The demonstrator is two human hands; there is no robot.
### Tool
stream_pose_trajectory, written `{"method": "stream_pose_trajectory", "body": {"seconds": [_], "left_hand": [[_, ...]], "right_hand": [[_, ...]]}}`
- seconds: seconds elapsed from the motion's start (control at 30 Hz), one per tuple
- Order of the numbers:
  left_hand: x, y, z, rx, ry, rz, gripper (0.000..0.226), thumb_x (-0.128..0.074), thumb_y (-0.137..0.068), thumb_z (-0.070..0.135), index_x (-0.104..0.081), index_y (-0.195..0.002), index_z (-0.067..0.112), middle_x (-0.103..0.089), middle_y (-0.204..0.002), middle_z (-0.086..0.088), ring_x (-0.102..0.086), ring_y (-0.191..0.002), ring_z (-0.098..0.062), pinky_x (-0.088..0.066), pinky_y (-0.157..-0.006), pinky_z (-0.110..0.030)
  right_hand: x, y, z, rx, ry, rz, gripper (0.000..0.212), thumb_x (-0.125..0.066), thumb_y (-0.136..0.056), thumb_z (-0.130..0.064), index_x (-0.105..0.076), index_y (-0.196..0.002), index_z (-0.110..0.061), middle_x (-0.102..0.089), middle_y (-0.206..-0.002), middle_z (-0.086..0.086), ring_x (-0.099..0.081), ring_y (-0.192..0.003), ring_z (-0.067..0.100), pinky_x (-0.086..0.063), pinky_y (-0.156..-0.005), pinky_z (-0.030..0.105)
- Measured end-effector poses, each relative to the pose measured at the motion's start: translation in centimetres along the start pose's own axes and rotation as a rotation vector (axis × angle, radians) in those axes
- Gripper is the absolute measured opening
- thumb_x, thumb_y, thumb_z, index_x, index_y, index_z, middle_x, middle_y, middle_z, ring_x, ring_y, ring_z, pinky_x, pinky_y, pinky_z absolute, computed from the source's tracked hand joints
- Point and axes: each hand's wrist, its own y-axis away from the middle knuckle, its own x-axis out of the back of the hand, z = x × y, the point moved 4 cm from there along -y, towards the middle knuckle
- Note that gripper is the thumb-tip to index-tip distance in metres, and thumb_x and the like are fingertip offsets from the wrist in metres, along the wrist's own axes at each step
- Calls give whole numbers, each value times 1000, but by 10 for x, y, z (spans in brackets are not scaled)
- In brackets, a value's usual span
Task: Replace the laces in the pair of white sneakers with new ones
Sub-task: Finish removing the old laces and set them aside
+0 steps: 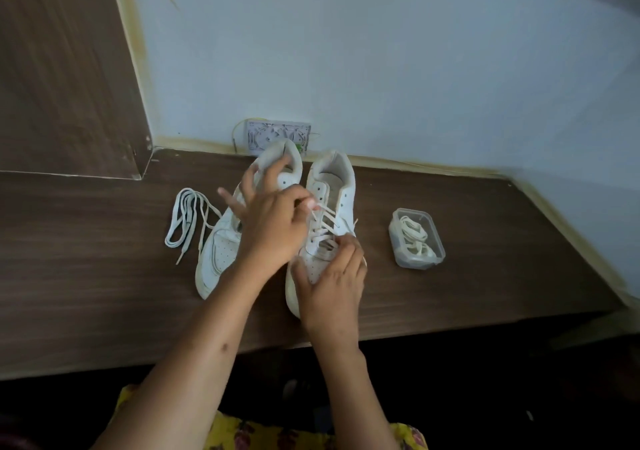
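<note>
White lace (325, 219) pinched by left hand (273, 228); right hand (334, 276) grips sneaker (329, 207).

Two sneakers (322, 214) side by side on table (485, 259), loose lace (185, 221) left, lace-filled tub (417, 238) right

Left hand (273, 228) hides left sneaker (221, 245) middle; fingers motion-blurred. Socket plate (277, 134) partly behind heels.

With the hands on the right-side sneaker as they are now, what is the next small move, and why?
Probably the left hand should pull the lace end it pinches out of its eyelet. The right-side white sneaker still has lace through its lower eyelets while the upper ones are bare, and the right hand steadies the toe. The left-side white sneaker looks unlaced, a loose white lace beside it.
</note>
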Motion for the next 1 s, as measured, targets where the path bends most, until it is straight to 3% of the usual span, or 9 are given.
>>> {"method": "stream_pose_trajectory", "body": {"seconds": [0.1,0.2,0.33,0.5,0.7,0.87,1.0], "left_hand": [[-1,-3,-11,124,-2,-122,26,-50,-95,51,-67,-90,32,-25,-157,12,1,-148,-26,13,-109,-71],[3,-3,-3,-64,-173,5,30,-63,-79,65,-68,-77,36,-40,-150,10,-9,-147,-33,16,-105,-71],[8,-3,3,-195,-218,170,25,-74,-72,61,-74,-86,41,-50,-144,7,-22,-142,-35,9,-104,-76],[3,-2,9,-293,-283,119,13,-78,-73,51,-76,-83,44,-46,-148,8,-24,-144,-36,3,-105,-78],[1,-4,3,-252,-197,224,5,-78,-77,36,-73,-78,35,-49,-144,10,-26,-141,-34,3,-105,-78],[7,-1,-10,-12,80,448,7,-64,-85,32,-67,-83,26,-52,-138,2,-34,-132,-30,-9,-107,-76],[0,1,-10,40,33,416,6,-62,-86,24,-64,-92,23,-51,-138,-1,-33,-132,-32,-11,-104,-77]], "right_hand": [[-1,-4,0,-2,-3,-4,69,-60,-91,-47,-34,-142,-10,-34,-151,7,-29,-141,22,-30,-115,40],[-2,-1,0,-7,-14,-25,72,-56,-92,-51,-28,-147,-14,-26,-158,5,-21,-146,20,-28,-117,40],[-2,2,1,19,10,-73,77,-50,-95,-54,-19,-152,-13,-14,-163,6,-12,-150,23,-22,-120,40],[-1,2,0,26,37,-94,76,-47,-96,-54,-19,-153,-11,-13,-163,7,-10,-150,23,-16,-122,36],[-2,2,0,18,44,-111,79,-46,-96,-55,-16,-153,-11,-9,-164,6,-6,-151,22,-13,-123,34],[-1,1,0,18,19,-134,79,-47,-96,-55,-15,-153,-10,-6,-164,6,-2,-151,22,-9,-123,33],[-1,0,-1,12,15,-145,80,-46,-96,-55,-14,-153,-10,-4,-164,6,-2,-151,23,-8,-123,33]]}}
